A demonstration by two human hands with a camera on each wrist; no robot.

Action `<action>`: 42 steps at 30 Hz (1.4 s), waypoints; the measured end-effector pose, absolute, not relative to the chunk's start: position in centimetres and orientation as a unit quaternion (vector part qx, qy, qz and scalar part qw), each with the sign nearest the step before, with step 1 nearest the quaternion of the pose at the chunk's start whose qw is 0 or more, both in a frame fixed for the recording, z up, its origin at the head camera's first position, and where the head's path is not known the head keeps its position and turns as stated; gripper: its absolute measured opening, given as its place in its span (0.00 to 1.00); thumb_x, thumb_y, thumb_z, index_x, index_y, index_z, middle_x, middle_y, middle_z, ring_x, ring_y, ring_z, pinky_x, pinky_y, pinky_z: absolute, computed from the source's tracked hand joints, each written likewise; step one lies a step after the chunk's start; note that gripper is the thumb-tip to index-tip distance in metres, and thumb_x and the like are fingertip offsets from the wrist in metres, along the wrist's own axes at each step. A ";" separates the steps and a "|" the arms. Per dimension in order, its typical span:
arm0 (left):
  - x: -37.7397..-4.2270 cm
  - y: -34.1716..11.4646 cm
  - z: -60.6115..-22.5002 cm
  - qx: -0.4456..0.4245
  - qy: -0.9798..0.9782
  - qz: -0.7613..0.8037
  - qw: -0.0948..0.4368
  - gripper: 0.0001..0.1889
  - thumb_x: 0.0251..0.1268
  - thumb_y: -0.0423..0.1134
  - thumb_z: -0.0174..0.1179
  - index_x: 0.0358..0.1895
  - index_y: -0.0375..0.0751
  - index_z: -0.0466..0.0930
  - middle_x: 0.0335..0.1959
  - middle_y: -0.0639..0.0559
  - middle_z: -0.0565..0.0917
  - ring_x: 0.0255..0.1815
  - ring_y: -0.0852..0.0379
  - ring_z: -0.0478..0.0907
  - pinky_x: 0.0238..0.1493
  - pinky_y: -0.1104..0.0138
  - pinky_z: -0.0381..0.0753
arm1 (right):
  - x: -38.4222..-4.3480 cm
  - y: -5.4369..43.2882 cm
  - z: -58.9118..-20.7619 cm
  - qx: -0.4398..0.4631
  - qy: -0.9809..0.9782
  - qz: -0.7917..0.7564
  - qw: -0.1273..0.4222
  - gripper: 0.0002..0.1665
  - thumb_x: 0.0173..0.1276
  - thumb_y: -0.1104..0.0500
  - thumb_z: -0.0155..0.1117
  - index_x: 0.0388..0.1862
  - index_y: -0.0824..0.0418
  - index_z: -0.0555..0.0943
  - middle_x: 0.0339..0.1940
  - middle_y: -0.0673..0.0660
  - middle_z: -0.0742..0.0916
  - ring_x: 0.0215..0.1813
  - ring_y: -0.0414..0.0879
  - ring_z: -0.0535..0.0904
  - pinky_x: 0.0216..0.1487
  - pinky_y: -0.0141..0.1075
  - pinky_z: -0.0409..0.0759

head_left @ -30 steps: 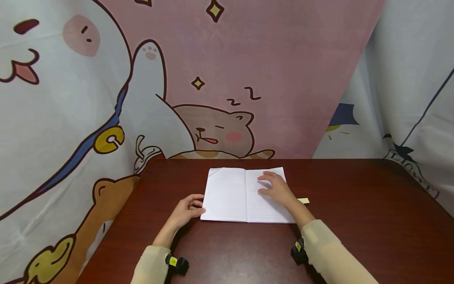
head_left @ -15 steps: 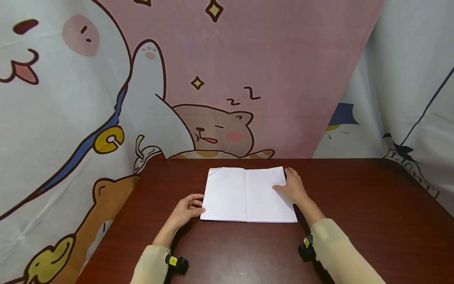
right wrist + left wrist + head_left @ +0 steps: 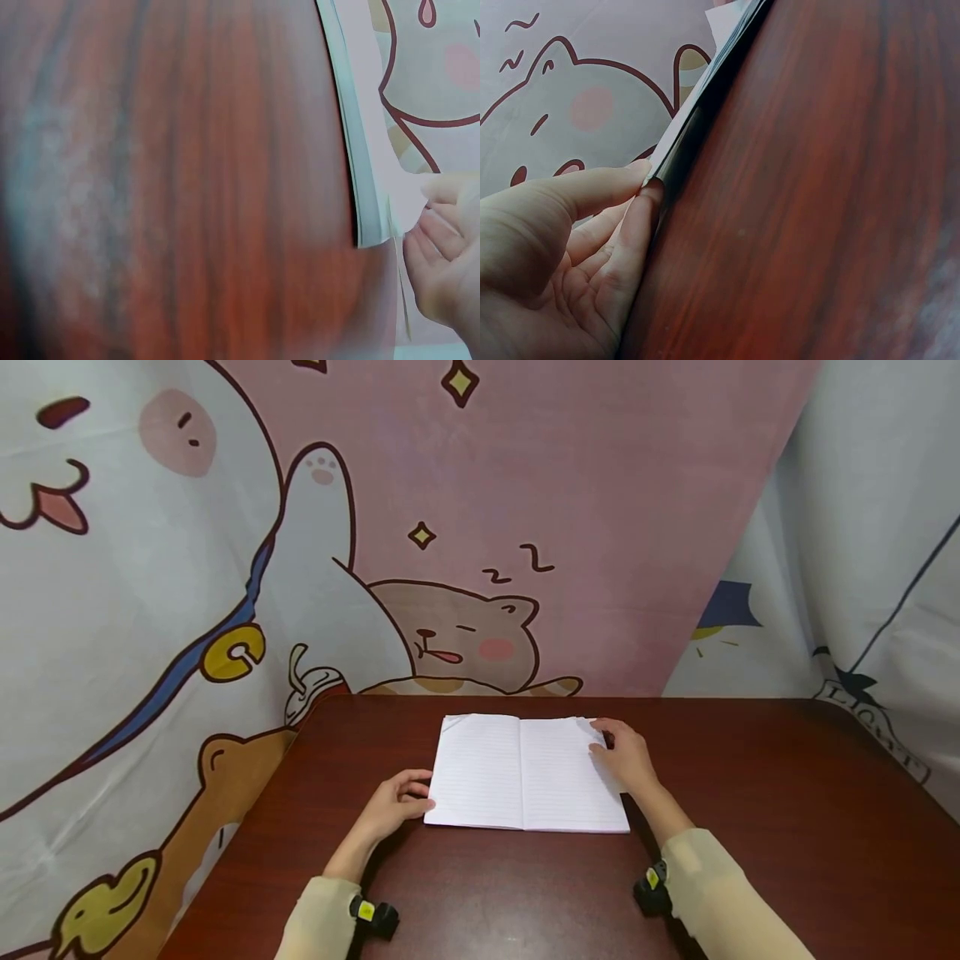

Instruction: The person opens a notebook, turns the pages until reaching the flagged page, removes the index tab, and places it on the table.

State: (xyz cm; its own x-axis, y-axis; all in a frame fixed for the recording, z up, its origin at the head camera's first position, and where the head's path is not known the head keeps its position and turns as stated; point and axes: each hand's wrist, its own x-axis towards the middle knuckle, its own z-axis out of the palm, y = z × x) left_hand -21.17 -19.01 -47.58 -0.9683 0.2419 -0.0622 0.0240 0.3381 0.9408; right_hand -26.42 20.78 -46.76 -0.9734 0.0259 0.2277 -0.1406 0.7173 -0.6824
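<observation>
An open notebook (image 3: 480, 777) with blank ruled pages lies on the table in the head view. My left hand (image 3: 392, 806) grips its left edge; the left wrist view shows the thumb (image 3: 615, 187) on top and fingers underneath. At the right edge, near the far corner, my right hand (image 3: 628, 762) pinches the edge of the right-hand page (image 3: 401, 195). That page curves up from the pages (image 3: 362, 195) below it in the right wrist view. A thin strip (image 3: 403, 292) sticks out past the notebook's edge beside the fingers.
The notebook rests on a dark reddish-brown wooden table (image 3: 787, 802). A cartoon-printed cloth (image 3: 615, 527) hangs behind the table's far edge and along its left side. A white cloth (image 3: 877, 485) hangs at the right. Each wrist carries a small black camera (image 3: 375, 918).
My right hand has moved from over the right-hand page to its right edge, where it now pinches the page near the far corner. The left hand has stayed in place.
</observation>
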 end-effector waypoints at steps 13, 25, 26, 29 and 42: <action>-20.9 -18.9 -47.2 0.086 0.813 0.568 0.093 0.27 0.64 0.32 0.66 0.66 0.29 0.71 0.47 0.33 0.81 0.36 0.58 0.79 0.40 0.68 0.84 | -26.1 20.2 -46.4 0.035 -0.887 0.426 0.175 0.17 0.76 0.53 0.59 0.52 0.61 0.86 0.51 0.62 0.89 0.58 0.58 0.83 0.56 0.50 0.77; -21.0 -18.9 -47.2 0.086 0.810 0.573 0.094 0.27 0.64 0.32 0.66 0.65 0.29 0.71 0.48 0.33 0.81 0.36 0.58 0.79 0.41 0.67 0.85 | -25.6 19.2 -45.7 0.085 -0.869 0.479 0.086 0.17 0.78 0.55 0.55 0.49 0.62 0.87 0.49 0.64 0.89 0.46 0.51 0.85 0.41 0.25 0.80; -21.0 -18.9 -47.2 0.086 0.809 0.574 0.094 0.27 0.64 0.32 0.66 0.65 0.29 0.71 0.48 0.33 0.81 0.36 0.58 0.79 0.41 0.67 0.85 | -25.6 19.2 -45.7 0.089 -0.871 0.476 0.081 0.16 0.78 0.56 0.56 0.48 0.62 0.88 0.50 0.63 0.89 0.46 0.48 0.84 0.40 0.26 0.80; -21.0 -18.9 -47.3 0.086 0.809 0.574 0.095 0.27 0.64 0.32 0.66 0.65 0.29 0.71 0.48 0.33 0.81 0.36 0.58 0.79 0.41 0.68 0.85 | -25.7 19.3 -45.7 0.114 -0.872 0.471 0.066 0.13 0.76 0.58 0.58 0.48 0.61 0.88 0.50 0.62 0.89 0.42 0.41 0.79 0.40 0.27 0.78; -21.1 -18.9 -47.3 0.084 0.809 0.574 0.094 0.27 0.64 0.32 0.66 0.65 0.29 0.71 0.47 0.33 0.82 0.36 0.58 0.79 0.40 0.69 0.84 | -25.7 18.5 -46.5 0.202 -0.846 0.489 0.064 0.15 0.64 0.71 0.65 0.50 0.67 0.86 0.56 0.67 0.84 0.54 0.62 0.83 0.54 0.44 0.83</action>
